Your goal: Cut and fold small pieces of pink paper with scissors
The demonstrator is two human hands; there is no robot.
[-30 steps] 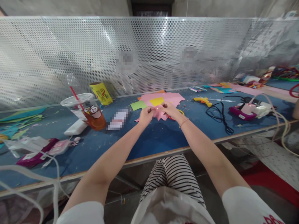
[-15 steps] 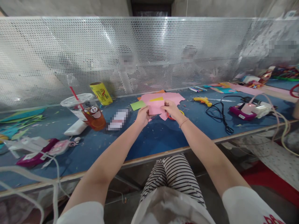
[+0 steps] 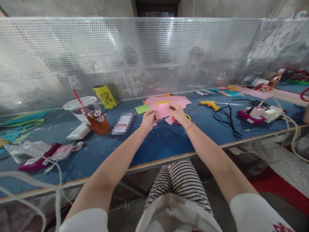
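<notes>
Between both hands, above the blue table, is a small piece of pink paper [image 3: 162, 111]. My left hand [image 3: 149, 120] pinches its left side, and my right hand [image 3: 176, 112] has its fingers closed on the right edge. Behind it lies a larger pink paper sheet [image 3: 182, 100] with a ragged outline, and a strip of yellow paper [image 3: 162, 103] shows just over the held piece. Green paper [image 3: 142, 109] sits left of the sheet. Scissors with red and yellow handles [image 3: 177, 120] lie partly hidden under my right hand.
A drink cup with a red straw [image 3: 98, 120], a white box [image 3: 78, 131] and a yellow roll [image 3: 105, 97] stand to the left. Rightward lie a yellow glue gun [image 3: 209, 104], a black cable [image 3: 228, 119] and a purple power strip [image 3: 251, 117]. A perforated metal screen [image 3: 154, 58] borders the back.
The pink paper has tilted slightly, its upper edge now blending with the sheet behind. My right fingers have shifted slightly along its edge; both hands keep their hold.
</notes>
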